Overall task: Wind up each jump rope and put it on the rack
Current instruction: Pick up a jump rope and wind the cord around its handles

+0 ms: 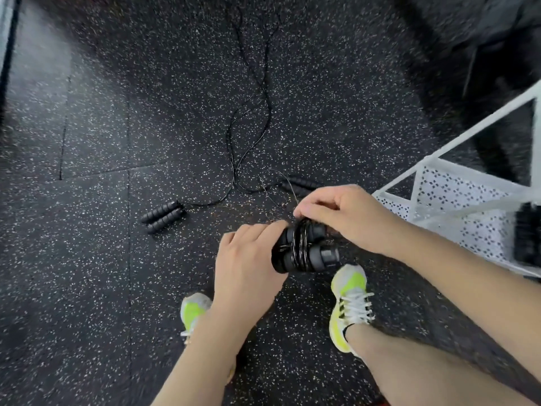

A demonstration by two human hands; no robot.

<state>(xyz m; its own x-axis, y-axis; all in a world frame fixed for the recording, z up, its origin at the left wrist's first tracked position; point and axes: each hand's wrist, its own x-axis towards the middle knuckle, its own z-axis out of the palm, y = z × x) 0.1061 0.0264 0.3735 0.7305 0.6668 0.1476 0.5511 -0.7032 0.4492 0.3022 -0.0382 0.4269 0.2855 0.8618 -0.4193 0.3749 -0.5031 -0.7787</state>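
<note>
Item one, nearest: our left hand [248, 259] gripped the butt end of the paired handles [304, 250] of the jump rope in hand, fingers curled round them. The handles lay side by side, long axis running from the left hand toward the right, tips pointing at the rack.

Item two: our right hand [339, 212], just above those handles, pinched the thin cord [281, 183] against the turns already wound about their middle. A short loose tail trailed from the pinch to the floor beyond; we judged the winding nearly finished.

Item three: the white rack [456, 206], perforated shelf and frame, stood close off the right hand's side, so the right hand was the nearer one for placing the bundle.

Item four, beyond the left hand: a second rope's handles [164, 216] lay together on the speckled floor [87, 259].

Item five, farthest: that rope's cord [248, 112] snaked away ahead of both hands, unwound. Another dark handle [298, 183] lay just past the right hand.
</note>
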